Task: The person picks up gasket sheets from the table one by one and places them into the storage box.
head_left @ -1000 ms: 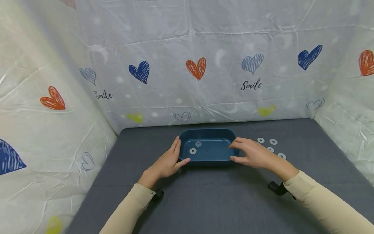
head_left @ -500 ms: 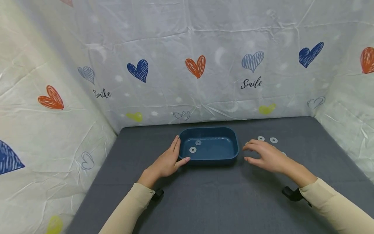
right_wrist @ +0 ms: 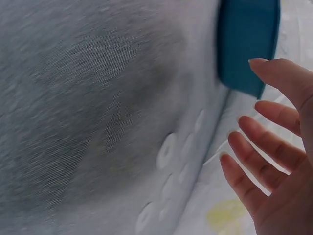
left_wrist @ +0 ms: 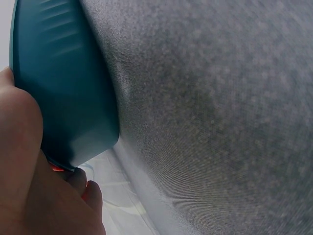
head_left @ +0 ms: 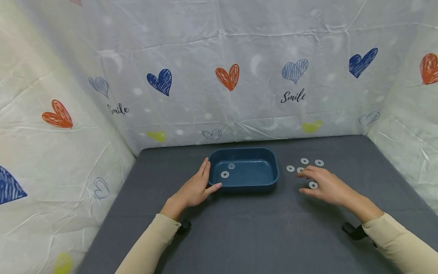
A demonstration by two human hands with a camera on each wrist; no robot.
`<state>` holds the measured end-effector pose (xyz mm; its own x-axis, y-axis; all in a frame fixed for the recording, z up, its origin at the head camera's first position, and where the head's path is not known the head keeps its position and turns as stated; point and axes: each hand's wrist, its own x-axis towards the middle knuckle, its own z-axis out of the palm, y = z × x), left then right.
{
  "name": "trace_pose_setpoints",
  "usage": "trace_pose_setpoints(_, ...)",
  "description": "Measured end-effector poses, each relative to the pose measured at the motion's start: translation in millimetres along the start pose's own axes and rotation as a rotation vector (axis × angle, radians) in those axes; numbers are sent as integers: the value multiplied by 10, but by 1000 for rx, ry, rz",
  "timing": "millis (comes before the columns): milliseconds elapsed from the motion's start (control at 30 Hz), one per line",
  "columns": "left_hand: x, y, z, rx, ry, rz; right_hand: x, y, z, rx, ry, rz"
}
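A dark blue oblong tray [head_left: 270, 179] sits mid-table with two flat white washers [head_left: 224, 174] inside near its left end. My left hand [head_left: 207, 177] rests against the tray's left end, fingers straight along the wall and thumb at the near corner. The left wrist view shows the tray's [left_wrist: 63, 88] outer wall against that hand [left_wrist: 24, 147]. Several loose washers [head_left: 304, 161] lie on the cloth right of the tray. My right hand [head_left: 308, 182] hovers over them, fingers spread and holding nothing, with one washer [head_left: 313, 185] by the thumb. The right wrist view shows the spread fingers [right_wrist: 264, 142] above the washers [right_wrist: 166, 149].
The table is covered in grey cloth [head_left: 239, 228]. White sheets printed with hearts [head_left: 227, 78] wall it in at the back, left and right. Black wrist mounts [head_left: 354, 230] sit under both sleeves.
My right hand left the tray's right end and moved right and toward me, over the loose washers. The left hand and the tray have stayed in place.
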<state>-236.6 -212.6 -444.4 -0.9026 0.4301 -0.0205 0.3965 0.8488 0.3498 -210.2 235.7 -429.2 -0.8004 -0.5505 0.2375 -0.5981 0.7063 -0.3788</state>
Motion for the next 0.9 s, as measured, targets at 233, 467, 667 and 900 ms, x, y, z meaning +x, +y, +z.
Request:
trace_pose_setpoints(233,-7,8,-6,-4,-8,1,-103,166,57,-5,8,43)
trace_pose_setpoints(467,-3,-2,-8,-5,2,4,-129,289,80,-21,13,66)
trace_pose_setpoints(667,-1,5,-17,-6,3,4,-124,360,95,-38,22,71)
trace_pose_setpoints(900,-6,22,-23,-2,-20,-14,-121,413,144,-11,23,101)
